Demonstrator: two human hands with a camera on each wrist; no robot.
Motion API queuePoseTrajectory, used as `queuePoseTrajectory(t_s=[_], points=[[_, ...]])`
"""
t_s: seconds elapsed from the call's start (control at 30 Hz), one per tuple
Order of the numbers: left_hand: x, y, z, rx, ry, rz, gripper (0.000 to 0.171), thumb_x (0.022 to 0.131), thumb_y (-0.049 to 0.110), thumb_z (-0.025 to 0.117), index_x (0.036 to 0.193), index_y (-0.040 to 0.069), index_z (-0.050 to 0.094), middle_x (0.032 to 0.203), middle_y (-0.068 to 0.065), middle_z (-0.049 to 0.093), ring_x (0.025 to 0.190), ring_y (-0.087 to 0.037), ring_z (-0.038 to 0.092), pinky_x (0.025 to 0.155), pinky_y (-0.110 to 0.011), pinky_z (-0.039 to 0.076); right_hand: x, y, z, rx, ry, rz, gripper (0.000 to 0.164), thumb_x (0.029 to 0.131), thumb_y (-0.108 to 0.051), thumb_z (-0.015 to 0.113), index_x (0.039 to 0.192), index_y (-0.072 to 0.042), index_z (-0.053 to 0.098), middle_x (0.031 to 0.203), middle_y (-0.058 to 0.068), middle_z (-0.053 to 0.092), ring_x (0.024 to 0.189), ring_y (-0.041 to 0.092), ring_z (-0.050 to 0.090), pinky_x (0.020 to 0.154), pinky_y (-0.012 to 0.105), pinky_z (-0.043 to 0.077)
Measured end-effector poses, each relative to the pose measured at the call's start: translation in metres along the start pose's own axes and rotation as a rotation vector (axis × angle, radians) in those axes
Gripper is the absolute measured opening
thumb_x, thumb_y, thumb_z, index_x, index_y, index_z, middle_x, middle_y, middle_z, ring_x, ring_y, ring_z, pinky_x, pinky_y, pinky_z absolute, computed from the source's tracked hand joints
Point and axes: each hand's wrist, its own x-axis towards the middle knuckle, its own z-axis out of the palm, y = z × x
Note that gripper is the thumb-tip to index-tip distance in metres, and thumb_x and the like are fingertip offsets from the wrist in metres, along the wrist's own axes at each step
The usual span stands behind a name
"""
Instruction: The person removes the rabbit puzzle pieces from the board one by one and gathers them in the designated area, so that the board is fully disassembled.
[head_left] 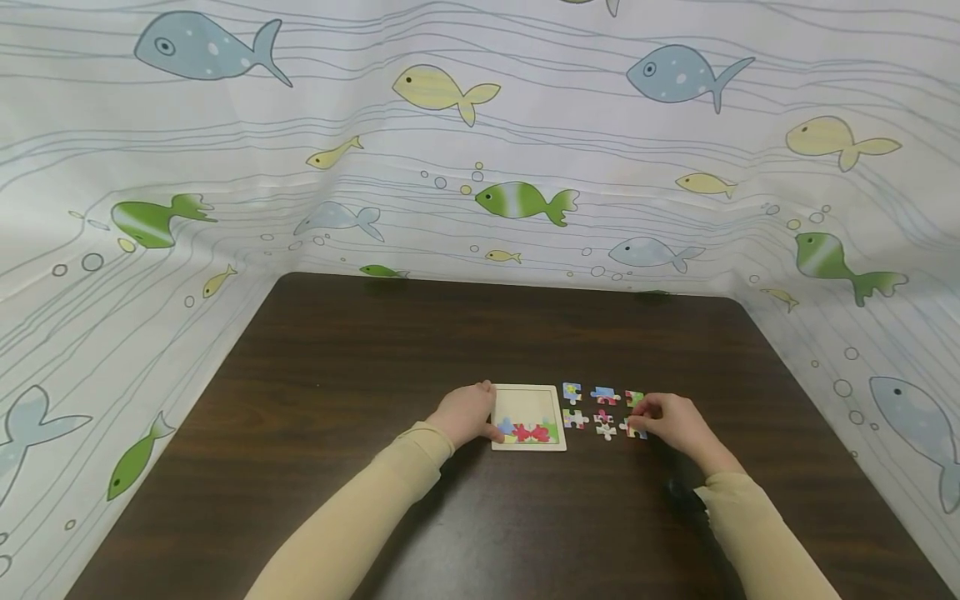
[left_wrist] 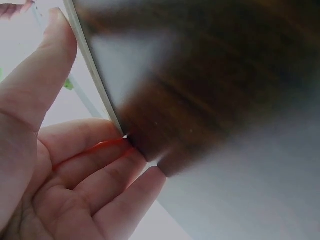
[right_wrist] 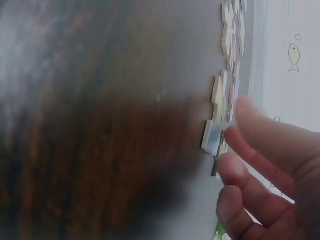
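Observation:
My left hand rests at the left edge of a square, light wooden puzzle tray, thumb toward its lower left corner and fingers farther up. In the left wrist view the thumb and a fingertip touch the tray's edge. Colourful pieces fill the tray's lower part. My right hand is over the right end of several loose puzzle pieces, nearest to a lower right piece. In the right wrist view its thumb and fingers stand apart beside a flat-lying piece; whether they touch it is unclear.
The loose pieces lie in rough rows right of the tray on a dark brown wooden table. A white curtain printed with fish stands around the table's back and sides.

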Motion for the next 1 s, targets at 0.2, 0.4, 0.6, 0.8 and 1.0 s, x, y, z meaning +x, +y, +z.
queuePoseTrajectory(t_s=[0.2,0.4,0.6,0.8,1.0], points=[[-0.001,0.0,-0.001,0.001,-0.015,-0.001,0.086,0.072,0.051,0.075,0.134,-0.003,0.051,0.139,-0.016,0.05,0.122,-0.025,0.054,0.089,-0.032,0.052,0.003,-0.004,0.005,0.025,0.024,-0.018,0.019,0.083,-0.027,0.073,0.09,-0.009,0.07,0.07,-0.001,0.054,0.066,0.016,0.047,0.058,0.03,0.039],[0.001,0.0,0.0,-0.007,-0.022,-0.005,0.086,0.072,0.05,0.074,0.136,-0.002,0.05,0.14,-0.016,0.049,0.123,-0.025,0.054,0.089,-0.032,0.053,0.006,-0.011,0.011,0.046,0.016,-0.011,0.021,0.084,-0.028,0.073,0.09,-0.009,0.069,0.07,-0.001,0.054,0.065,0.015,0.047,0.058,0.029,0.039],[0.001,0.0,0.001,0.002,-0.023,0.0,0.086,0.073,0.051,0.074,0.137,-0.002,0.048,0.14,-0.016,0.049,0.125,-0.025,0.051,0.091,-0.032,0.051,0.008,-0.02,0.014,0.064,0.032,-0.035,0.018,0.083,-0.026,0.074,0.088,-0.009,0.069,0.067,-0.002,0.054,0.06,0.014,0.047,0.053,0.027,0.038],[0.001,0.0,0.001,0.01,-0.019,0.006,0.086,0.073,0.051,0.073,0.136,-0.003,0.049,0.14,-0.017,0.049,0.123,-0.025,0.053,0.091,-0.032,0.051,0.012,-0.031,0.021,0.087,0.036,-0.04,0.019,0.083,-0.026,0.074,0.091,-0.008,0.07,0.069,-0.001,0.056,0.06,0.013,0.048,0.053,0.026,0.041],[0.001,-0.001,0.002,0.01,-0.018,0.008,0.087,0.073,0.052,0.073,0.136,-0.003,0.048,0.14,-0.016,0.049,0.125,-0.025,0.052,0.093,-0.032,0.05,0.015,-0.041,0.027,0.094,0.031,-0.049,0.02,0.084,-0.027,0.073,0.092,-0.009,0.071,0.073,-0.002,0.057,0.068,0.014,0.048,0.059,0.027,0.04]])
